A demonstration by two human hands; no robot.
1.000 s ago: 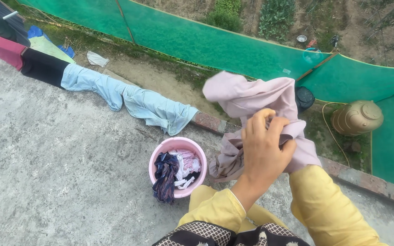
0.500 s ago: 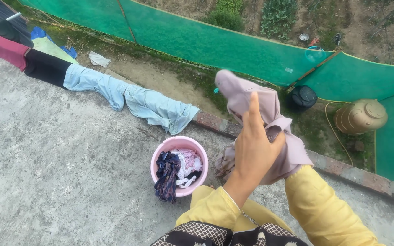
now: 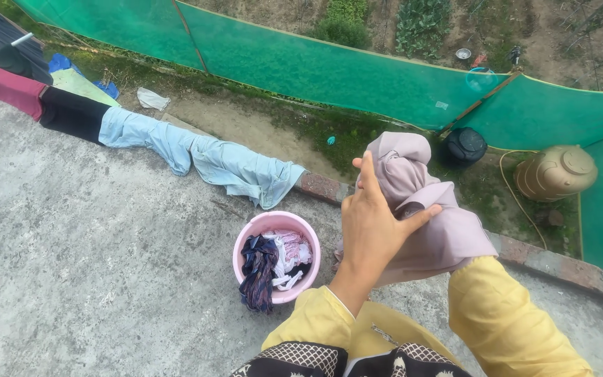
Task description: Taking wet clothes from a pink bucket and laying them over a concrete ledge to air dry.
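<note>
My left hand is raised in front of me and grips a pale mauve cloth, thumb across it and forefinger pointing up. The cloth is bunched into a lump above the hand and drapes over the end of my right yellow sleeve, so my right hand is hidden under it. Just left of my left hand, a pink bucket stands on the concrete roof. It holds a dark blue patterned garment and pink-and-white clothes.
A light blue garment, a black one and a red one lie along the roof's brick edge. Below are green netting, a bronze-coloured tank, a black round container and garden beds.
The cloth, spread wide a second ago, has been gathered into a tighter bundle over my left hand. My left hand turned and opened its fingers, then settled with the thumb across the cloth.
</note>
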